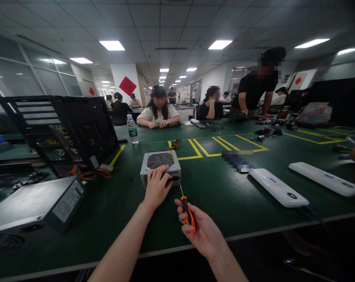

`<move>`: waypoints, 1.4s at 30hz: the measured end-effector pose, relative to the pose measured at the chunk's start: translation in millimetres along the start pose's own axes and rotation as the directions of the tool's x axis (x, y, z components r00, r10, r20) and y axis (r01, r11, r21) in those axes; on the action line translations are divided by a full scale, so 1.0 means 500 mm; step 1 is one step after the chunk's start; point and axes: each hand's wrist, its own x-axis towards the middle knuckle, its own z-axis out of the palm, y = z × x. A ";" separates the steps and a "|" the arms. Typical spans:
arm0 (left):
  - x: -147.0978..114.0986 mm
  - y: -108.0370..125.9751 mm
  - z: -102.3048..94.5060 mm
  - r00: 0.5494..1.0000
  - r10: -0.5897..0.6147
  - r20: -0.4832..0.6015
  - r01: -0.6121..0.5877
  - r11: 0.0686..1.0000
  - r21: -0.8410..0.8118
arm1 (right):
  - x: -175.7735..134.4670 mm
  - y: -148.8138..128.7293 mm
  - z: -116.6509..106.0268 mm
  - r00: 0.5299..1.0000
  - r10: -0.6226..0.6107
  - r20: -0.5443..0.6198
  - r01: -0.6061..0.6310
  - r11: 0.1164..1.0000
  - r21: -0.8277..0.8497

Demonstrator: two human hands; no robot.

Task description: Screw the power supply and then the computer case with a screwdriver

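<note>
A grey metal power supply unit (161, 159) with a honeycomb vent on top sits on the green table. My left hand (157, 184) grips it at its near left side, fingers bent over the near face. By those fingertips is a dark part (174, 179); I cannot tell whether it is a socket or a loose piece. My right hand (199, 229) is closed round the orange and black handle of a screwdriver (188, 215). The thin shaft points up and away, its tip at or close to the unit's near right face. Whether the tip touches is unclear.
To the left stand an open black computer case (92, 133) and a second power supply (39, 203). A water bottle (133, 131) is behind. White power banks (277, 188) with a cable lie right. Cables (174, 145) trail behind the unit. Several people sit or stand beyond.
</note>
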 end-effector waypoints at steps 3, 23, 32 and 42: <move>0.000 0.000 0.001 1.000 0.000 0.000 0.000 1.000 -0.004 | -0.002 0.002 0.000 0.999 -0.033 0.012 0.033 0.999 0.006; 0.000 0.000 0.000 1.000 0.001 -0.004 -0.001 1.000 -0.006 | -0.001 -0.001 -0.005 0.999 -0.009 0.044 0.007 0.999 0.043; -0.001 0.000 0.000 1.000 -0.003 0.002 0.003 1.000 0.003 | -0.002 0.004 0.001 0.996 -0.068 -0.059 0.069 0.998 0.013; 0.000 0.001 -0.001 1.000 0.004 -0.007 -0.004 1.000 0.004 | -0.003 -0.001 -0.005 1.000 0.015 -0.007 -0.014 0.998 0.067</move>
